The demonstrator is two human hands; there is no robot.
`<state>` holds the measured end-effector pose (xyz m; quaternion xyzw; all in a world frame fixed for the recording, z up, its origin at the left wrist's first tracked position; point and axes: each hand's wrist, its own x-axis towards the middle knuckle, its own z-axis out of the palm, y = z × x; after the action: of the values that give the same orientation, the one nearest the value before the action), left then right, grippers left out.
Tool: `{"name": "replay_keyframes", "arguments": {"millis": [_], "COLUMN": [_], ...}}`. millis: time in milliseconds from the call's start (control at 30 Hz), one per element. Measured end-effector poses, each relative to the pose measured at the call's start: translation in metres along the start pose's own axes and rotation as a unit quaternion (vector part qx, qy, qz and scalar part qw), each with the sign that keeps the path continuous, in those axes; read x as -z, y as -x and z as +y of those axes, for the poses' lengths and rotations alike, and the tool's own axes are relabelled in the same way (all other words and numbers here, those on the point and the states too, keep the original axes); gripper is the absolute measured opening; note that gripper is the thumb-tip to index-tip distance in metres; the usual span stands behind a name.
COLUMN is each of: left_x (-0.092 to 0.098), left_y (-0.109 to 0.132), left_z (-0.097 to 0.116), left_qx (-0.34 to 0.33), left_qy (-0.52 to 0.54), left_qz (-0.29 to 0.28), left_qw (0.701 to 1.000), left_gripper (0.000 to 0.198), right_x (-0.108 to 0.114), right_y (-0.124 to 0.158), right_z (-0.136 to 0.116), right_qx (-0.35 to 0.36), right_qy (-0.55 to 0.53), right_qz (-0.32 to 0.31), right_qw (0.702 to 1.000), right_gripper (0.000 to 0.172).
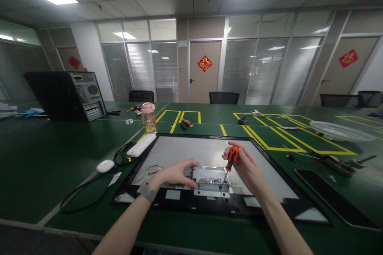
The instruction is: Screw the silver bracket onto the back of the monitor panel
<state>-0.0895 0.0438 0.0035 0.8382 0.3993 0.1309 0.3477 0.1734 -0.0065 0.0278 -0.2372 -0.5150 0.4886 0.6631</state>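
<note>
A flat monitor panel (191, 147) with a black frame lies on the green table. On its near half sits a metal bracket (211, 187) with a row of connectors. My left hand (179, 173), a watch on its wrist, rests at the bracket's left side with thumb and fingers spread. An orange and black screwdriver (232, 156) is held in my right hand (247, 163), its shaft slanting down to the right part of the bracket. Whether the tip sits in a screw is too small to tell. Thin wires (152, 170) show left of my left hand.
A black computer case (66, 95) stands at the back left, and a pink-lidded bottle (149, 118) behind the panel. A white power strip (141, 146), white mouse (105, 166) and black cable (85, 210) lie left. A dark flat screen (333, 197) lies right.
</note>
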Motion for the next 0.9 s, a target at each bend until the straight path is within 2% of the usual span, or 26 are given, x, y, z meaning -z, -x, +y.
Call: {"name": "replay_keyframes", "arguments": {"millis": [200,367,567,667,800,900], "left_x": [-0.0002,-0.0005,-0.0015,-0.0011,-0.0003,-0.0003], "left_y": [-0.0015,-0.0021,-0.0031,-0.0021,-0.0007,-0.0007], "left_z": [-0.0024,-0.0042,-0.0039,-0.0022,-0.001,-0.0018], "left_qx": [0.004,-0.001,0.0,0.002,0.008,0.003], "left_qy": [-0.004,-0.001,-0.009,-0.01,-0.008,-0.007], "left_qz": [-0.007,-0.006,0.001,0.001,-0.003,-0.003], "left_qw": [1.0,1.0,1.0,1.0,1.0,1.0], "left_gripper": [0.086,0.085,0.085,0.084,0.084,0.085], "right_x": [0.0028,0.0052,0.0034,0.0058,0.0073,0.0043], "right_y": [-0.0009,-0.0013,-0.0013,-0.0019,-0.0029,-0.0022], "right_z": [0.0039,0.008,0.0034,0.0048,0.0073,0.0057], "right_qx": [0.005,0.048,0.02,0.013,0.052,0.048], "right_qy": [0.021,0.047,0.012,0.022,0.047,0.026], "right_qz": [0.042,0.097,0.056,0.075,0.114,0.1], "right_qw": [0.999,0.993,0.998,0.997,0.991,0.993], "right_gripper": [0.029,0.021,0.03,0.031,0.023,0.024]}}
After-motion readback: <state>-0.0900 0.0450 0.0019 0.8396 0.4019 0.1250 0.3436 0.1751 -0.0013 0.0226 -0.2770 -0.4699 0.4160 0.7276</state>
